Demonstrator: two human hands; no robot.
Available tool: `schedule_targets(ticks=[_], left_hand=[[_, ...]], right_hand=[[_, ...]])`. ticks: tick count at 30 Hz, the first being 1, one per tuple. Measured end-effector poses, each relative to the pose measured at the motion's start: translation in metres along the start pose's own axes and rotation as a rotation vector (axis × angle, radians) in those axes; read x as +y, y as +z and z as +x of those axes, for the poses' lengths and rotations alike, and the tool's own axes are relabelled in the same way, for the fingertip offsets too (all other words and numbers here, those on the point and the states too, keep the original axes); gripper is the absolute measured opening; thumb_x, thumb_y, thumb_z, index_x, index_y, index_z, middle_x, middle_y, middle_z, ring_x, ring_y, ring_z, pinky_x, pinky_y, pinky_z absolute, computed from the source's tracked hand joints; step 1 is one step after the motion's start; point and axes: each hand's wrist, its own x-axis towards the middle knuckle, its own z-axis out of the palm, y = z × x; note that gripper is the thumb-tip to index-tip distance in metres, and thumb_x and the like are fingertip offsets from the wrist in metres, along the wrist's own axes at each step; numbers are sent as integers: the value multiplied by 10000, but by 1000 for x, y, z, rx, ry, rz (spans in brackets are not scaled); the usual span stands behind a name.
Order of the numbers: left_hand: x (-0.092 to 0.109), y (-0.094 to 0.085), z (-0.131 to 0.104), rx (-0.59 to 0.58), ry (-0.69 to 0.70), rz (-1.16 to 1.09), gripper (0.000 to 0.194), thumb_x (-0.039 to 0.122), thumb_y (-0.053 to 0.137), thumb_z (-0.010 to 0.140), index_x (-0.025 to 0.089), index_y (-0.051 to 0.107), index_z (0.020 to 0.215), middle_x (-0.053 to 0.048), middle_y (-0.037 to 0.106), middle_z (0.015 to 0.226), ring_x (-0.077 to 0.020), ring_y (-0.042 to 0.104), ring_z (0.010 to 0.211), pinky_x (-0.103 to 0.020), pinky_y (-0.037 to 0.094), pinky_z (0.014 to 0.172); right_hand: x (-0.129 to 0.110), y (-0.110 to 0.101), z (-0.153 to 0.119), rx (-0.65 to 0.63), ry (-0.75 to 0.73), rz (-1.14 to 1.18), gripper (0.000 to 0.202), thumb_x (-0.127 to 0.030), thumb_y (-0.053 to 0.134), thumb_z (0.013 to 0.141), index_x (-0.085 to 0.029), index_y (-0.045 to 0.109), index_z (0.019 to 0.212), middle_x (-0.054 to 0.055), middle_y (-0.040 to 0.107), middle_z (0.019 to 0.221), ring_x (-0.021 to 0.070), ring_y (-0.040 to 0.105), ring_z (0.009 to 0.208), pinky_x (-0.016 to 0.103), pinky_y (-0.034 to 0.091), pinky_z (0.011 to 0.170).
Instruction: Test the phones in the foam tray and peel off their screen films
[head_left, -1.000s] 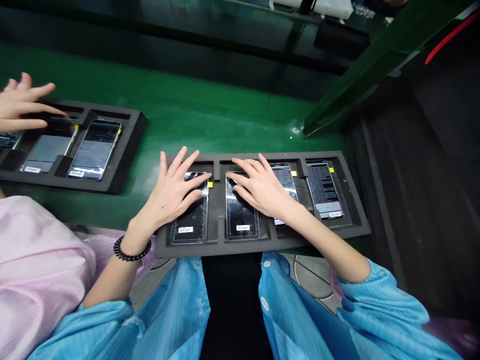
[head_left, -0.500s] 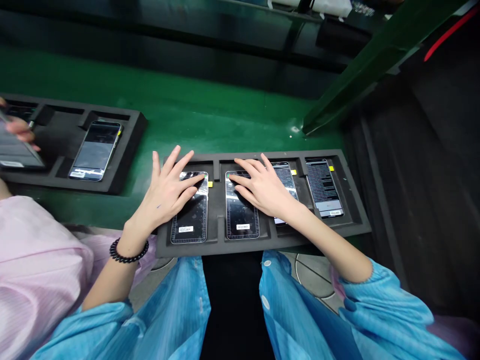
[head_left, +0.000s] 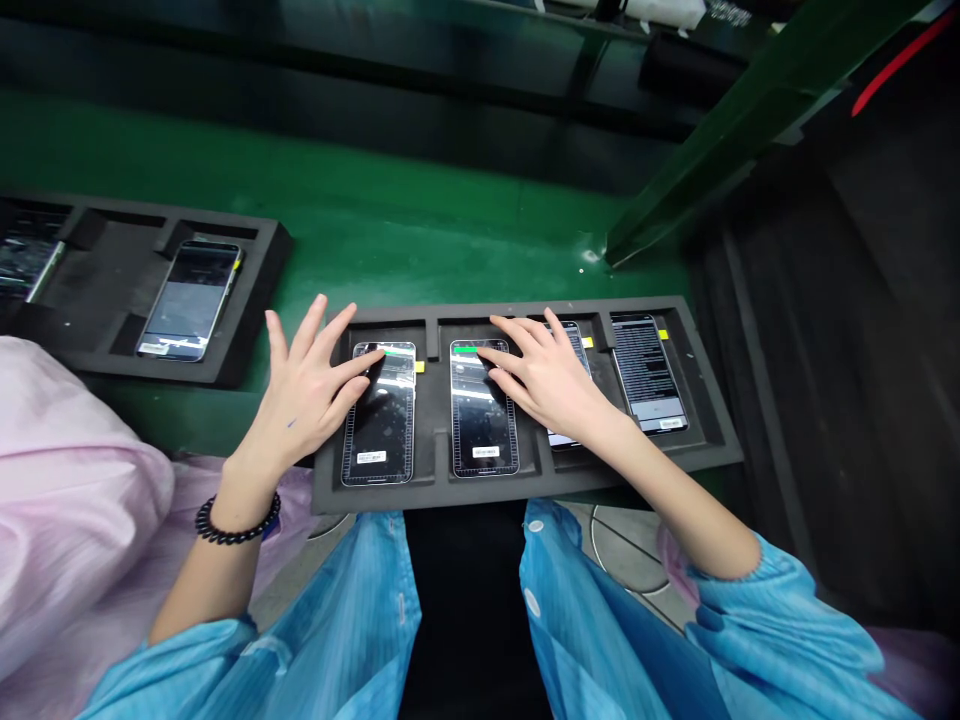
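Note:
A black foam tray point(head_left: 525, 490) holds several phones face up in separate compartments. My left hand point(head_left: 304, 395), fingers spread, has its index fingertip at the top of the leftmost phone point(head_left: 381, 420), beside a short green strip. My right hand point(head_left: 551, 380) is also spread, its index fingertip at the top of the second phone point(head_left: 480, 425), where a green bar shows. That hand partly covers a third phone point(head_left: 583, 350). The rightmost phone point(head_left: 649, 375) displays lines of text. Both hands hold nothing. White labels and yellow tabs are on or beside the phones.
Another foam tray point(head_left: 225, 370) with a lit phone point(head_left: 191, 300) and a partly visible phone point(head_left: 30, 250) lies at the left on the green table point(head_left: 420, 240). A person's pink sleeve point(head_left: 75, 480) is beside me. A green post point(head_left: 750, 130) rises at the right.
Both index fingertips have slid across the phone tops, my left hand leftward and my right hand rightward, and green strips now show. The other person's hand and the phone in it have left view.

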Motion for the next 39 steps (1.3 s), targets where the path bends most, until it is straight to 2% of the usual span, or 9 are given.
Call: schedule_targets(ticks=[5,9,13,17,21,26,29,39], left_hand=[[-2,-2,-8,36,-15,24,388,449,351,1055,442,644,1310,112,186,1716,-355,108,1604,-742,-53,1265],[-2,-6,-12,65,-33,33,391,441,376,1051,355,677,1286,43,233,1711,-397,138,1592,-776,-36,1248],[-4,-8,-15,61,-37,44,405,429,366,1049,369,667,1314,12,241,1707,-408,133,1591,-793,-23,1235],[-6,-7,-18,55,-24,70,446,434,332,1058,321,672,1323,-52,244,1704,-427,141,1586,-828,-1,1205],[-5,-6,-18,61,-36,72,434,417,340,1054,328,686,1302,-43,291,1689,-431,163,1580,-825,7,1209],[-3,-5,-18,49,-27,114,466,413,321,1065,241,676,1312,-129,297,1680,-423,157,1584,-806,15,1214],[-1,-4,-19,56,-11,149,463,430,335,1065,226,680,1295,-142,307,1675,-413,166,1584,-788,12,1220],[4,0,-36,92,74,209,398,355,389,1063,178,667,1285,-194,365,1636,-371,163,1592,-746,2,1229]], right_hand=[[5,-1,-7,11,31,-15,420,-360,382,1080,-212,704,1306,141,524,1541,311,494,1397,659,280,1234],[11,0,-13,33,60,-8,405,-355,396,1077,-216,719,1277,137,532,1531,307,498,1388,671,281,1230],[15,0,-18,37,81,-15,410,-360,392,1077,-215,718,1280,136,533,1531,314,503,1378,684,284,1222],[15,1,-19,32,90,-27,409,-351,397,1075,-208,716,1286,142,530,1535,320,502,1375,675,284,1226],[14,2,-18,34,87,-45,410,-353,401,1074,-200,713,1291,144,523,1541,323,504,1375,669,276,1232],[12,1,-16,65,66,-79,381,-337,429,1067,-191,739,1234,146,527,1540,321,519,1364,661,299,1223],[10,1,-16,94,28,-107,363,-324,446,1062,-182,749,1201,160,545,1522,318,531,1353,666,314,1210],[0,0,-23,104,-18,-136,337,-292,462,1057,-160,747,1177,165,572,1499,317,557,1338,658,348,1196]])
